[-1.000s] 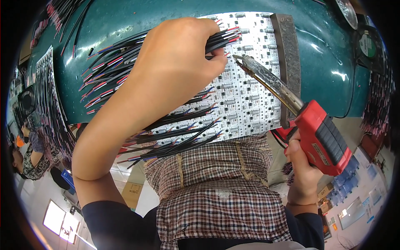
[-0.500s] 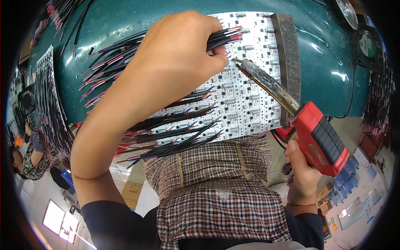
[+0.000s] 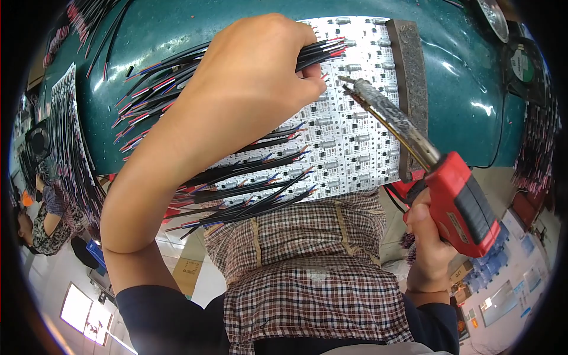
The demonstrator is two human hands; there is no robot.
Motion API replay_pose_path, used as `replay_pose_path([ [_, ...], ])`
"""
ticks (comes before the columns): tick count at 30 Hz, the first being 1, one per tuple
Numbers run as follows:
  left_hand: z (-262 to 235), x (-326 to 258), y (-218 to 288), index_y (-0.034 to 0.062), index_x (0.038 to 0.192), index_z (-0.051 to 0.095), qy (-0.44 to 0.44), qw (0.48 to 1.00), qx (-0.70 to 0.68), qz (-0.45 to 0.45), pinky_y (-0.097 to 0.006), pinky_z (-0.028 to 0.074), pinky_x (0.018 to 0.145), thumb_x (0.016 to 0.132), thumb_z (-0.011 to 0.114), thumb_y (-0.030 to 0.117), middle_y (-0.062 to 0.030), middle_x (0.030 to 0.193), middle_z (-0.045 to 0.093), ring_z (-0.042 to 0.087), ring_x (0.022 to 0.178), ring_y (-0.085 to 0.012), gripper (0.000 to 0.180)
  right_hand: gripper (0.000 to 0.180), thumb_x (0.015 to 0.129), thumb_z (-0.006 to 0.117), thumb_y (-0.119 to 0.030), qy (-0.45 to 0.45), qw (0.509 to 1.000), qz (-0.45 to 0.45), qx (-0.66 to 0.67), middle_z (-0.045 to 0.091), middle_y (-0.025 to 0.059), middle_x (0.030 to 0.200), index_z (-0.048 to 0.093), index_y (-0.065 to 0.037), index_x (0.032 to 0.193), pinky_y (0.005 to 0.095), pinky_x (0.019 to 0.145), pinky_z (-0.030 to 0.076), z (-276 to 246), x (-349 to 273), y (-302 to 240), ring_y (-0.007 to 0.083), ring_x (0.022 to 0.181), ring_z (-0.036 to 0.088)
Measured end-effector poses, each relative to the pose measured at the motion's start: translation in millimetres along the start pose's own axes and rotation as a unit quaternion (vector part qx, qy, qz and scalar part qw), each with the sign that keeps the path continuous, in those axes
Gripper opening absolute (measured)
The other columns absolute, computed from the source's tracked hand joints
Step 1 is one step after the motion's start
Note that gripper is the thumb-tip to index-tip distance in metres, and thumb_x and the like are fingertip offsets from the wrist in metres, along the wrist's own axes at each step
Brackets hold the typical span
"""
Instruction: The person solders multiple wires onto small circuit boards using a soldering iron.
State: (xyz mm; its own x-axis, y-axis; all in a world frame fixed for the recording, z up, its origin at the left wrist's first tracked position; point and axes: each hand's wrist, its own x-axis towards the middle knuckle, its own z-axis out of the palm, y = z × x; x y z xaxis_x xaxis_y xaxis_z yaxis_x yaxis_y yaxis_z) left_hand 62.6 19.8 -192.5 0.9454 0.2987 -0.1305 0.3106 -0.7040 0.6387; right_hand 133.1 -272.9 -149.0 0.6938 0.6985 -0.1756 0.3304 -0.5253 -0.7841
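My left hand (image 3: 266, 59) is closed on a bundle of black-sheathed wires (image 3: 321, 53), their stripped red and white ends pointing right over the board. Beneath lies a white sheet of circuit boards (image 3: 355, 142), with rows of small dark and silver parts. More black wires (image 3: 248, 171) lie across its left part, blue and red tips on the sheet. My right hand (image 3: 431, 239) grips a red and black soldering gun (image 3: 461, 204). Its metal tip (image 3: 349, 81) points up-left above the sheet, just right of my left fingers and apart from them.
A dark grey bar (image 3: 412, 89) lies along the sheet's right edge on the green table (image 3: 461, 65). A small black fan (image 3: 523, 65) stands at the far right. At left is another wired board sheet (image 3: 65, 106); a person (image 3: 50, 228) sits beyond it.
The soldering gun has shifted slightly right and down, while its tip has moved right and a little up, away from my left fingers. My left hand has barely moved, still holding the wires.
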Motion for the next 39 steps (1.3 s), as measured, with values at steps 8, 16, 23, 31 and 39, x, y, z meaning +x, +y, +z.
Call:
replay_pose_path([
  [8, -2, -1, 4, -0.0038, 0.092, 0.061, -0.005, 1.000, 0.001, -0.003, -0.030, 0.047, 0.060, 0.083, 0.072, 0.019, -0.0087, 0.073, 0.064, 0.060, 0.064, -0.0119, 0.027, 0.024, 0.086, 0.066, -0.007, 0.081, 0.985, 0.109, 0.111, 0.055, 0.0039, 0.069, 0.058, 0.004, 0.106, 0.0222, 0.048, 0.039, 12, -7, 0, 0.0074, 0.051, 0.047],
  [16, -13, -6, 4, -0.0025, 0.103, 0.059, -0.024, 0.994, -0.084, -0.070, -0.024, 0.042, 0.056, 0.095, 0.061, 0.017, -0.0054, 0.074, 0.064, 0.055, 0.061, -0.0087, 0.021, 0.021, 0.088, 0.064, -0.006, 0.093, 0.976, 0.123, 0.153, 0.053, 0.0045, 0.066, 0.058, 0.003, 0.105, 0.0223, 0.047, 0.037, 14, -8, -2, 0.0072, 0.049, 0.045],
  [23, -21, -20, 26, -0.0002, 0.103, 0.061, 0.156, 0.986, 0.063, 0.003, -0.023, 0.038, 0.053, 0.094, 0.063, 0.012, -0.0050, 0.070, 0.061, 0.048, 0.058, -0.0071, 0.016, 0.023, 0.088, 0.065, -0.006, 0.075, 0.977, 0.131, 0.150, 0.053, 0.0045, 0.066, 0.058, 0.003, 0.107, 0.0224, 0.048, 0.038, 8, -16, 6, 0.0076, 0.049, 0.044],
  [31, 14, -37, 16, 0.0004, 0.083, 0.059, 0.090, 0.995, -0.042, -0.011, -0.024, 0.036, 0.050, 0.080, 0.075, 0.007, -0.0041, 0.059, 0.054, 0.043, 0.052, -0.0090, 0.018, 0.023, 0.088, 0.068, -0.008, 0.008, 0.996, 0.079, 0.033, 0.058, 0.0042, 0.072, 0.061, 0.002, 0.107, 0.0219, 0.053, 0.041, 5, -28, 16, 0.0086, 0.057, 0.052],
  [39, 27, -36, 11, -0.0008, 0.083, 0.060, 0.105, 0.994, -0.019, 0.009, -0.025, 0.042, 0.052, 0.079, 0.077, 0.008, -0.0083, 0.063, 0.060, 0.052, 0.052, -0.0117, 0.020, 0.030, 0.079, 0.076, -0.004, -0.011, 0.988, 0.134, 0.072, 0.071, 0.0118, 0.101, 0.070, -0.001, 0.108, 0.0328, 0.080, 0.053, 7, -27, 14, 0.0212, 0.091, 0.069],
])
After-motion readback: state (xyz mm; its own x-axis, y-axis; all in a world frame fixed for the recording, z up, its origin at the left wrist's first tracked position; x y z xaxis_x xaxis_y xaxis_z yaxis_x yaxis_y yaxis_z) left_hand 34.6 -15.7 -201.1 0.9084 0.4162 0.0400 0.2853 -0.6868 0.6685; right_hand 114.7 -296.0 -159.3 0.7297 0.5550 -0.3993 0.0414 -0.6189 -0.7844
